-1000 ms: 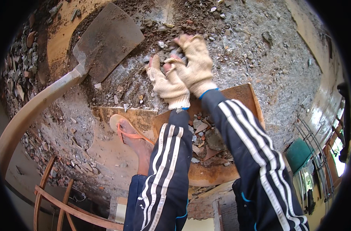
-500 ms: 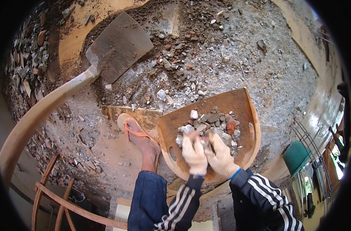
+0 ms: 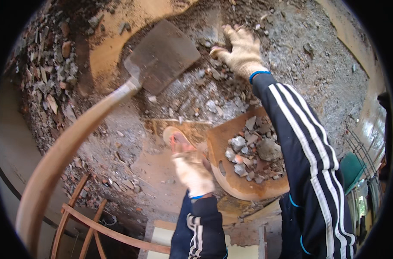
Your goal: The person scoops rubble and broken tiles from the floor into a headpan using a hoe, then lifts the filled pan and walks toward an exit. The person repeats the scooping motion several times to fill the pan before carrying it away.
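My right hand [image 3: 240, 51], in a cream knitted glove with bare fingertips, reaches far out over loose rubble [image 3: 213, 73]. Its fingers are spread, with nothing in them. My left hand [image 3: 193, 173], gloved alike, hovers near my sandalled foot [image 3: 179, 140], left of the pan. It looks loosely open and empty, though its fingertips blur against the foot. A rusty, shallow scoop-shaped pan [image 3: 220, 140] with a slot handle holds grey stones and broken pieces [image 3: 252, 151]. My right sleeve hides the pan's right side.
A shovel [image 3: 166, 56] lies at the upper left, its curved wooden handle [image 3: 71, 142] running to the lower left. Heaped rubble [image 3: 50, 73] lies along the left. A wooden frame [image 3: 106, 231] stands at lower left, a green container [image 3: 352, 170] at right.
Both hands have left the stones in the pan. The right stretched forward over the rubble; the left moved beside the pan. The view shifted, so the shovel and pan appear farther right.
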A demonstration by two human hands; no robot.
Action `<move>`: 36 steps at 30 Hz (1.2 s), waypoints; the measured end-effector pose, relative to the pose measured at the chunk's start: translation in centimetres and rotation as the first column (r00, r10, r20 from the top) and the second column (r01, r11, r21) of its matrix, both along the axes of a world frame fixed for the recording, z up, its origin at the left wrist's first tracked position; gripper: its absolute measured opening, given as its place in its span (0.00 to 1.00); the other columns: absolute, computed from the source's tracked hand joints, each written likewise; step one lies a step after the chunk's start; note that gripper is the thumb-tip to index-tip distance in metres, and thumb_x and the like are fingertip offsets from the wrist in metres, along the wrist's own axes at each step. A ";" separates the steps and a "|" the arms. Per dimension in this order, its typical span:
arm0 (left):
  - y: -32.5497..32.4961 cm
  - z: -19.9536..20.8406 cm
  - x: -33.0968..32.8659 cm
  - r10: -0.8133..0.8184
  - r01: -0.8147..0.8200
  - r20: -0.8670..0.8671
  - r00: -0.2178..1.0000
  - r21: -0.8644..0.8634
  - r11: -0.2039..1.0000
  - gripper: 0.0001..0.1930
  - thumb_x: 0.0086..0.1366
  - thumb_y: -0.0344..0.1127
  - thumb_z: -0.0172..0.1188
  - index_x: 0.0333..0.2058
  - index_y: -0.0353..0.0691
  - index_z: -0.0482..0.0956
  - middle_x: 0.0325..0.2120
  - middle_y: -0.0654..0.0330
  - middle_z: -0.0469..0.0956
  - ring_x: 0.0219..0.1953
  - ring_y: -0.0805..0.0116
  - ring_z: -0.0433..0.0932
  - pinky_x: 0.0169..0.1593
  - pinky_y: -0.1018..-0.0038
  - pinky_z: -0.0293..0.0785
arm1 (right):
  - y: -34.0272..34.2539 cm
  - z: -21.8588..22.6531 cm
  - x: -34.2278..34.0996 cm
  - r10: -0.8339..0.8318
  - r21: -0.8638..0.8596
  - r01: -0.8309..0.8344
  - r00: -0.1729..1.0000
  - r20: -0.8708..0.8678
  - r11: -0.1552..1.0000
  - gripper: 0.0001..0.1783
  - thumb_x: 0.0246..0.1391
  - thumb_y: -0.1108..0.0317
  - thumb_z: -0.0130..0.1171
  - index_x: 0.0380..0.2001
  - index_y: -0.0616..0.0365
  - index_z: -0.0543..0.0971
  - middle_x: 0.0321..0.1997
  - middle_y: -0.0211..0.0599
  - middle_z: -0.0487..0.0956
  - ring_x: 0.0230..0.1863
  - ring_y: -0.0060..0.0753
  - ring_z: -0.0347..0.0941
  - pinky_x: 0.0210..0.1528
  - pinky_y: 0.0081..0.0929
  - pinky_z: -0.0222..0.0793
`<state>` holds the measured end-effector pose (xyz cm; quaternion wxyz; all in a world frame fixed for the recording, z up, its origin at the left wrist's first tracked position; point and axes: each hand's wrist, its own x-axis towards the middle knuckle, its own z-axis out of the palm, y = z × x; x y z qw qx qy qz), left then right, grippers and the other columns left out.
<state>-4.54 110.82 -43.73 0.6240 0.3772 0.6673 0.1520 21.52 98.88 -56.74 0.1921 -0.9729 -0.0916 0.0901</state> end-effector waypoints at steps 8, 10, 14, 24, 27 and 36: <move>14.2 6.6 14.0 -0.039 -0.017 0.237 0.971 0.230 0.973 0.31 0.76 0.57 0.40 0.64 0.38 0.62 0.59 0.45 0.69 0.62 0.51 0.70 0.66 0.44 0.64 | 2.8 0.6 -7.5 0.382 -0.064 -0.390 0.918 -0.106 0.919 0.40 0.48 0.33 0.62 0.63 0.35 0.71 0.71 0.38 0.67 0.75 0.56 0.52 0.70 0.78 0.37; 17.1 10.2 15.0 0.076 -0.077 0.405 0.911 -0.015 0.997 0.29 0.73 0.57 0.49 0.57 0.35 0.66 0.45 0.47 0.77 0.52 0.49 0.79 0.59 0.43 0.73 | 1.5 -0.7 -10.2 0.444 0.068 -0.439 0.893 -0.077 0.896 0.32 0.51 0.45 0.63 0.59 0.37 0.74 0.61 0.34 0.73 0.68 0.50 0.62 0.67 0.68 0.52; 19.1 16.0 15.6 -0.229 0.217 0.224 0.947 0.077 0.973 0.31 0.71 0.56 0.54 0.60 0.36 0.65 0.53 0.37 0.72 0.53 0.37 0.76 0.60 0.32 0.67 | -2.0 -1.2 -12.2 0.593 0.202 -0.576 0.804 -0.034 0.792 0.20 0.52 0.62 0.57 0.51 0.46 0.77 0.52 0.42 0.76 0.53 0.47 0.73 0.47 0.41 0.76; 18.3 15.5 15.1 -0.404 0.441 0.221 0.887 -0.155 0.884 0.25 0.73 0.47 0.54 0.54 0.28 0.67 0.52 0.37 0.71 0.48 0.43 0.79 0.50 0.44 0.83 | -20.3 23.1 -26.7 0.472 0.257 -0.411 0.598 -0.648 0.875 0.28 0.42 0.58 0.70 0.48 0.53 0.76 0.52 0.42 0.72 0.60 0.50 0.67 0.64 0.50 0.61; 17.1 16.2 12.4 -0.242 0.258 0.099 0.965 -0.206 0.944 0.32 0.72 0.54 0.53 0.61 0.31 0.64 0.55 0.42 0.70 0.51 0.45 0.77 0.51 0.46 0.82 | -25.4 27.5 -28.6 0.131 0.087 -0.099 0.818 -0.560 0.991 0.20 0.43 0.64 0.68 0.41 0.58 0.78 0.43 0.44 0.74 0.51 0.51 0.71 0.54 0.45 0.68; 4.3 22.0 -8.0 -0.899 0.849 -0.433 0.059 -0.452 0.273 0.33 0.62 0.50 0.65 0.57 0.29 0.74 0.50 0.44 0.78 0.53 0.59 0.76 0.58 0.66 0.71 | -30.1 43.5 -36.1 -0.513 -0.154 0.694 0.346 -0.785 0.703 0.31 0.52 0.59 0.69 0.55 0.65 0.75 0.51 0.52 0.81 0.54 0.49 0.78 0.58 0.39 0.72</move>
